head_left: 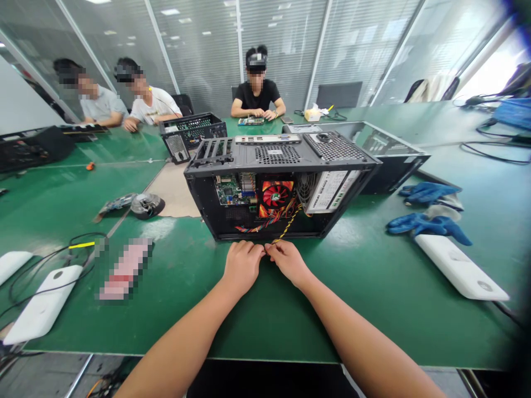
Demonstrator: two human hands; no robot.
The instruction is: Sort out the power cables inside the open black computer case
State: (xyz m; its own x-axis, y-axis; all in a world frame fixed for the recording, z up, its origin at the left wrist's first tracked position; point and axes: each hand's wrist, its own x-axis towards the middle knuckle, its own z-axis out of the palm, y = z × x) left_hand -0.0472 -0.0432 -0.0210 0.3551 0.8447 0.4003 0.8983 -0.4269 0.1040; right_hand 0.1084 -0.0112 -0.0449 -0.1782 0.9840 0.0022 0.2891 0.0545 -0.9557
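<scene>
An opened computer case [336, 162] stands on the green table in front of me, its open side towards me. Inside are a motherboard [228, 190], a red cooling fan [275, 195] and a power supply [332, 192] with a white label. A yellow-and-black cable [289, 225] runs out over the case's lower edge to my fingers. My right hand [286, 260] pinches the cable's end, with thumb and forefinger closed. Beside it, my left hand [244, 262] is also closed, its fingertips meeting the right hand's; what lies between its fingers is too small to make out.
Blue work gloves [431, 224] and a white power bank [462, 268] lie to the right. On the left are another white power bank [45, 301], black cables and a roll of tape [147, 205]. More computer cases [193, 132] stand behind. Three people sit across the table.
</scene>
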